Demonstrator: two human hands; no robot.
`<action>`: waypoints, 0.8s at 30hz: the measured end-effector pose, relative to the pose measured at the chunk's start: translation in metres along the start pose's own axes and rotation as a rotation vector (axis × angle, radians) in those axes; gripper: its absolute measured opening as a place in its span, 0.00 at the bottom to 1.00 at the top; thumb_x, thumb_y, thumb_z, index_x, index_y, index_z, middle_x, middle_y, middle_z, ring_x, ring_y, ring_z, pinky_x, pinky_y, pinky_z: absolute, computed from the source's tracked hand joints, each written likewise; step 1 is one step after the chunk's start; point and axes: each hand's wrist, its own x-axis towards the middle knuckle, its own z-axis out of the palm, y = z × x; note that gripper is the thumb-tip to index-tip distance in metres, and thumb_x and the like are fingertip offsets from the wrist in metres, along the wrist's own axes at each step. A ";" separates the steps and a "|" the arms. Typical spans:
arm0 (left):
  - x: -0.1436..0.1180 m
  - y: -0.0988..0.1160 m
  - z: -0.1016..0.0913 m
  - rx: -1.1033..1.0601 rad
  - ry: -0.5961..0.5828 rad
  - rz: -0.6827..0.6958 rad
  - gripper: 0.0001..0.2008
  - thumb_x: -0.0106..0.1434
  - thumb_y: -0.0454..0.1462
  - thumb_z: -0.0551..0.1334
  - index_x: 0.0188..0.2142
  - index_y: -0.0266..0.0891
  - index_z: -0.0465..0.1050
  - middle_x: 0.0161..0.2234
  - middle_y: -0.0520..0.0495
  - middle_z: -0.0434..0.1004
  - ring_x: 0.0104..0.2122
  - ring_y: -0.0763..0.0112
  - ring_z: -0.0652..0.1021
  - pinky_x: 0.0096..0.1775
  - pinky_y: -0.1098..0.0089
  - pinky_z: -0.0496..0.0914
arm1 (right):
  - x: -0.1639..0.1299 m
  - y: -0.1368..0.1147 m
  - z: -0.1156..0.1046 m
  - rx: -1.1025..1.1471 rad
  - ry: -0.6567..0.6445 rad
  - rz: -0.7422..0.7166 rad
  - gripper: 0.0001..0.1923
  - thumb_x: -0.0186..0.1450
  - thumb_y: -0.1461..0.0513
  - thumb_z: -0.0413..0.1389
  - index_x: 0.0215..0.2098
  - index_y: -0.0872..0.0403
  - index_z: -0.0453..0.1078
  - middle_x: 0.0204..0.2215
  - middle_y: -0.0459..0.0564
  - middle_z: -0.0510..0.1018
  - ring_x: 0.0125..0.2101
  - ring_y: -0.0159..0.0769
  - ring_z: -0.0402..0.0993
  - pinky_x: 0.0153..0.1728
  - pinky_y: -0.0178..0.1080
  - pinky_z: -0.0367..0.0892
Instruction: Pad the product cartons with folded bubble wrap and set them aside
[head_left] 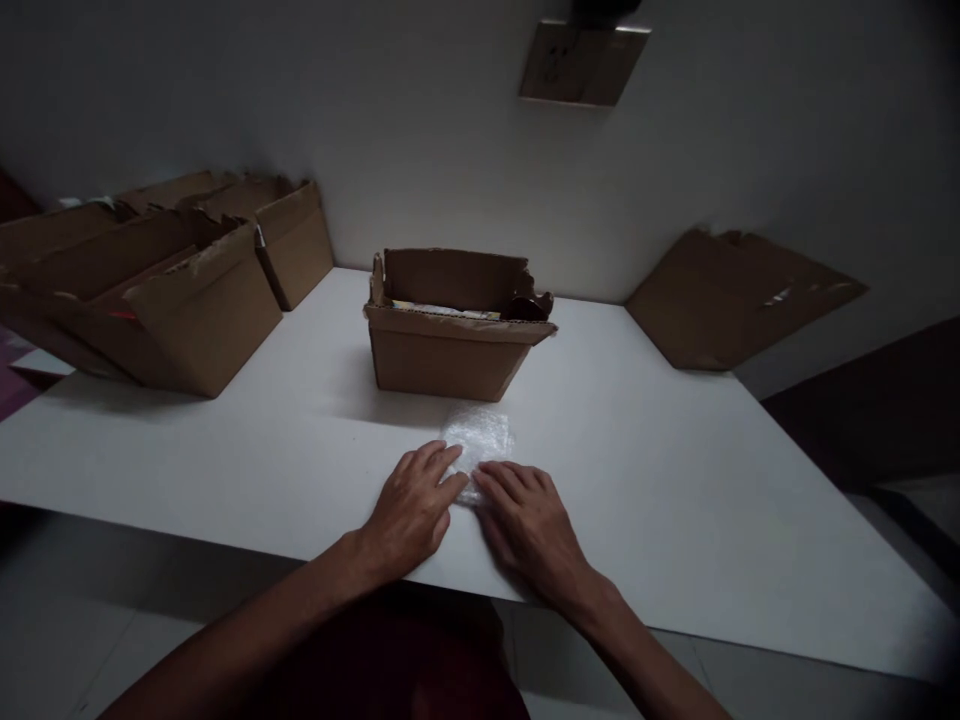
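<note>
A small folded piece of clear bubble wrap (481, 430) lies on the white table (645, 480), just in front of an open cardboard box. My left hand (415, 500) holds its left and near edge, with bent fingers on top and the thumb low at the side. From the right, my right hand (531, 520) grips the near edge with its fingers curled and close together. Whether anything is wrapped inside the bubble wrap cannot be seen.
The open cardboard box (450, 362) has some printed items inside. Several more open boxes (225, 310) stand at the left, one with something red in it. Another cardboard box (735, 300) sits at the back right by the wall. A socket plate (585, 65) is above.
</note>
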 end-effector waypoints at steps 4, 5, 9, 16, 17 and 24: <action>-0.003 0.006 -0.016 -0.129 0.002 0.021 0.19 0.59 0.23 0.55 0.46 0.40 0.73 0.45 0.43 0.80 0.50 0.56 0.75 0.52 0.52 0.68 | -0.005 0.002 -0.007 0.226 0.039 0.054 0.17 0.68 0.68 0.48 0.52 0.53 0.70 0.40 0.54 0.82 0.38 0.44 0.76 0.40 0.49 0.70; -0.004 0.008 -0.021 -0.191 -0.007 0.010 0.17 0.61 0.25 0.55 0.47 0.40 0.73 0.42 0.44 0.81 0.45 0.59 0.77 0.49 0.54 0.70 | -0.008 0.001 -0.011 0.319 0.014 0.104 0.15 0.70 0.66 0.49 0.52 0.51 0.70 0.40 0.52 0.82 0.38 0.43 0.76 0.40 0.48 0.71; 0.001 0.009 -0.028 -0.317 -0.020 -0.088 0.15 0.66 0.32 0.56 0.51 0.41 0.71 0.45 0.44 0.82 0.43 0.61 0.79 0.47 0.58 0.72 | -0.013 0.008 -0.018 0.499 -0.072 0.282 0.13 0.72 0.57 0.51 0.51 0.48 0.72 0.43 0.51 0.81 0.42 0.41 0.78 0.43 0.47 0.74; 0.033 -0.009 -0.005 -0.058 0.013 -0.184 0.14 0.67 0.33 0.55 0.50 0.37 0.73 0.45 0.40 0.80 0.46 0.58 0.78 0.50 0.55 0.72 | 0.017 0.048 0.010 0.211 0.002 0.248 0.24 0.69 0.47 0.52 0.56 0.52 0.70 0.59 0.61 0.71 0.59 0.55 0.66 0.55 0.61 0.65; 0.032 -0.009 -0.004 -0.012 0.004 -0.176 0.13 0.67 0.33 0.55 0.49 0.37 0.73 0.43 0.40 0.80 0.45 0.57 0.77 0.49 0.55 0.72 | 0.019 0.050 0.013 0.221 -0.016 0.218 0.23 0.68 0.47 0.52 0.54 0.51 0.71 0.59 0.61 0.71 0.60 0.56 0.65 0.55 0.61 0.64; 0.029 -0.014 -0.053 0.122 0.467 0.068 0.19 0.67 0.35 0.60 0.57 0.37 0.65 0.57 0.35 0.69 0.58 0.53 0.69 0.57 0.53 0.67 | 0.023 0.027 -0.008 0.475 -0.170 0.213 0.10 0.65 0.54 0.57 0.40 0.51 0.68 0.36 0.50 0.80 0.35 0.41 0.76 0.38 0.45 0.73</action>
